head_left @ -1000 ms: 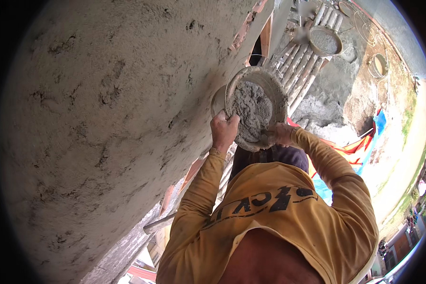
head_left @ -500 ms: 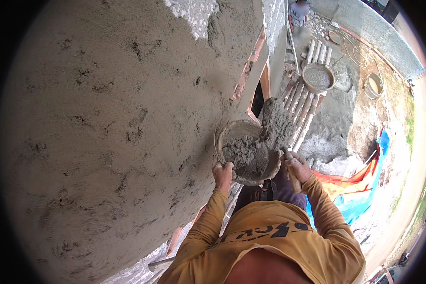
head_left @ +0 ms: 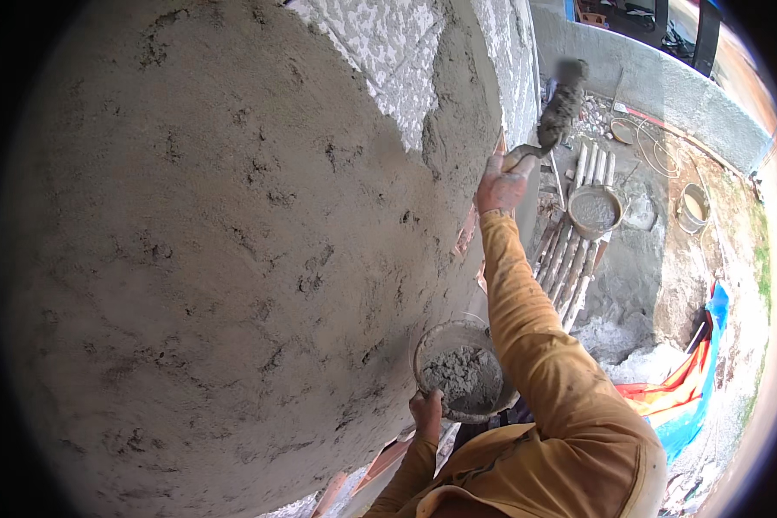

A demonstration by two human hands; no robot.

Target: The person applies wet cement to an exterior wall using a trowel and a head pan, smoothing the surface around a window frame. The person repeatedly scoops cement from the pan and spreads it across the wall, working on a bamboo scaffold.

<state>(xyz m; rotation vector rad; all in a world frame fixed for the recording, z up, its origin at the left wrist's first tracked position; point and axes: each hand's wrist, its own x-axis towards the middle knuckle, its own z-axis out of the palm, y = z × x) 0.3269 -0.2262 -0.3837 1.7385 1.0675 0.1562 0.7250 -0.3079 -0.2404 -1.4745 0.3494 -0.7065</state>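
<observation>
My left hand grips the near-left rim of a round basin, held close to the wall at my waist. Grey wet mortar lies in it. My right arm reaches up and forward, and my right hand is closed round the handle of a trowel. A thick load of mortar covers its blade, which is raised beside the far end of the wall. Fresh grey plaster with rough pits coats the wall on my left. A whitish, unplastered patch shows near its top.
Below on the right, a second basin of grey mix rests on a platform of poles. Farther right stands a bucket. A blue and orange tarp lies nearer me. A low wall bounds the yard.
My right hand has lifted the mortar-loaded trowel out of the basin, up and forward beside the wall. My left hand still holds the basin. The view has shifted, showing more of the whitish patch.
</observation>
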